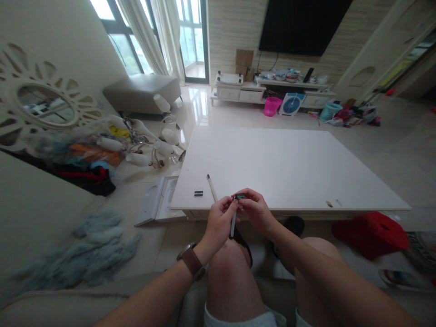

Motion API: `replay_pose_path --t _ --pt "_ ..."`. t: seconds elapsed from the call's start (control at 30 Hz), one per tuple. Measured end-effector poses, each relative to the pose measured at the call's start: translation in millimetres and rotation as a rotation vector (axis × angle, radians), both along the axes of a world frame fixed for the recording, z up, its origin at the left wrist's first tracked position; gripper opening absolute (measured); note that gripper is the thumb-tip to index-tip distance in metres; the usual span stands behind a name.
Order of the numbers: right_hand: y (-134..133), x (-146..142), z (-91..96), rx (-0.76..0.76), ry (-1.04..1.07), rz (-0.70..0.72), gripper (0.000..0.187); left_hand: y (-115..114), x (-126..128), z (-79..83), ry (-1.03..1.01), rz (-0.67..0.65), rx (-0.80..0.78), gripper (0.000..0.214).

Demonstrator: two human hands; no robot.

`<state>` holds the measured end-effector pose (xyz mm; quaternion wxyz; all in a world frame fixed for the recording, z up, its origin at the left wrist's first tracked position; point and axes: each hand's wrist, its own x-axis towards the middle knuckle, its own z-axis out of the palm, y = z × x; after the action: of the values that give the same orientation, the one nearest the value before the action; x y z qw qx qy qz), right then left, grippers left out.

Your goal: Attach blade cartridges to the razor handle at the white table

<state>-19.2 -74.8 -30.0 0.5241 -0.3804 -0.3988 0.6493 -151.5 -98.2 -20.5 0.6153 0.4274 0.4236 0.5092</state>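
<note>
Desk: Where is the thing in hand?

Operator: From my remote seat, by head camera, I see a slender pale handle (233, 224) between the wearer's two hands, at the near edge of a white table (272, 168), left of that edge's middle.

Desk: And its long axis?

Operator: It drops from the hands toward the wearer's left knee (230, 261), roughly square to the surface's near edge. At its upper end sits a small dark-and-green piece (240, 196); I cannot tell whether the two are joined.

Desk: Which hand is nearer?

Operator: The left hand (220, 219), grasping the handle. The right hand (256, 210) pinches the small piece from the right.

Desk: Anything alongside?

Operator: A white stick (212, 188), dark-tipped, lies just beyond the left hand, slanting toward the surface's far left corner. Two small black pieces (198, 195) lie farther left, near the near left corner.
</note>
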Motion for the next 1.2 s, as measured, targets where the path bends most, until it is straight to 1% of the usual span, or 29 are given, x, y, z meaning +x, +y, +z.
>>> replay_pose_path --t 0.33,0.97,1.2 --pt "0.5 0.1 -0.9 0.001 0.01 0.0 0.011 -0.2 -0.1 3.3 0.012 0.001 -0.002 0.038" --pt "1.6 0.0 0.1 -0.008 0.008 -0.003 0.012 -0.2 -0.3 2.6 0.026 0.003 -0.006 0.039" --pt "-0.5 -0.9 3.3 -0.028 0.02 -0.004 0.013 0.3 -0.9 2.3 0.044 0.001 -0.016 0.038"
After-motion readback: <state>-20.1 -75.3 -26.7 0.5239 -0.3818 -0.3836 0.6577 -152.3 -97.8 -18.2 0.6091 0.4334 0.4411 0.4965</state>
